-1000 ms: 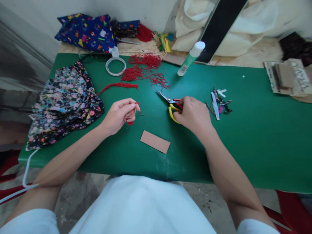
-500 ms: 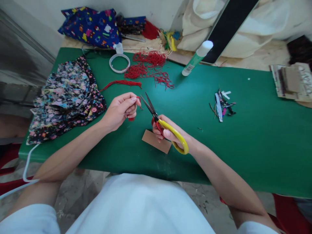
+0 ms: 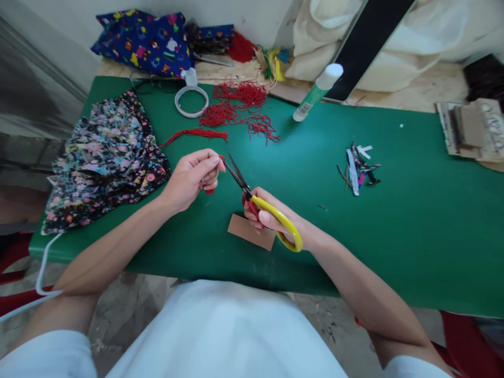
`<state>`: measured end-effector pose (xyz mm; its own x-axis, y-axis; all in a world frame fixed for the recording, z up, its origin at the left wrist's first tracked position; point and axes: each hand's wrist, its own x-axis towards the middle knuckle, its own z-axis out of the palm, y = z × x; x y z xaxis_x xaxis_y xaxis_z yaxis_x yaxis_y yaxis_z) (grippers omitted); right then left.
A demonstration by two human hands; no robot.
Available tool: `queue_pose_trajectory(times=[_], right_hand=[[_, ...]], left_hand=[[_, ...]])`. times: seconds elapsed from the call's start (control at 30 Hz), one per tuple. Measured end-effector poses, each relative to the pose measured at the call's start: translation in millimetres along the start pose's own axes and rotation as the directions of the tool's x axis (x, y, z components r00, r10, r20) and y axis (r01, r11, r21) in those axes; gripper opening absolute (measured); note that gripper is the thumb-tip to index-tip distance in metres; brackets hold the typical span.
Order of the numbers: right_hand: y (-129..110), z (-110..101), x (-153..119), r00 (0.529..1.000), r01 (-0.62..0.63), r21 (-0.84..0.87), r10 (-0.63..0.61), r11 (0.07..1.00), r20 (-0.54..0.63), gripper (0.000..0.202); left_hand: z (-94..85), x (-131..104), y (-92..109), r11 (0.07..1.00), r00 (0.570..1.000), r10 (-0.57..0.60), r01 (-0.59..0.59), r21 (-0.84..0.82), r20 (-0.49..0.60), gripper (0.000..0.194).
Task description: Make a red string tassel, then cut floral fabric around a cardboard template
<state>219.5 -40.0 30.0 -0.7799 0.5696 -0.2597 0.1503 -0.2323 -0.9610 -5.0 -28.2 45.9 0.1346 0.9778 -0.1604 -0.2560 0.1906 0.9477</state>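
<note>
Head view, with clock read from left hand: pinching red thread between thumb and fingers, with bits showing at the fingertips and below the curled fingers, short of a long red thread bundle at 12 o'clock and a loose red tangle at 1; at 4 o'clock, gripping scissors in right hand, wrapped round the handles, with blades parted and pointing to 11 o'clock at the thread, too close to tell touching from apart; partly behind the right hand, between 4 and 5 o'clock, a cardboard strip flat on the green tabletop. Likely to nick a left fingertip, by judgement, from any slip of blades held so near skin; liable also to snip the thread askew, from so short an end outside the pinch
</note>
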Motion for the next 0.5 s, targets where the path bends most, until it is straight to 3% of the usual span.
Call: queue_pose_trajectory(times=[0.5], right_hand=[[-14, 0, -1, 1.000, -0.021, -0.011, 0.021, 1.000, -0.021, 0.061]], left_hand=[[-1.9, 1, -1, 0.995, 0.994, -0.099, 0.098, 0.032, 0.044, 0.030]])
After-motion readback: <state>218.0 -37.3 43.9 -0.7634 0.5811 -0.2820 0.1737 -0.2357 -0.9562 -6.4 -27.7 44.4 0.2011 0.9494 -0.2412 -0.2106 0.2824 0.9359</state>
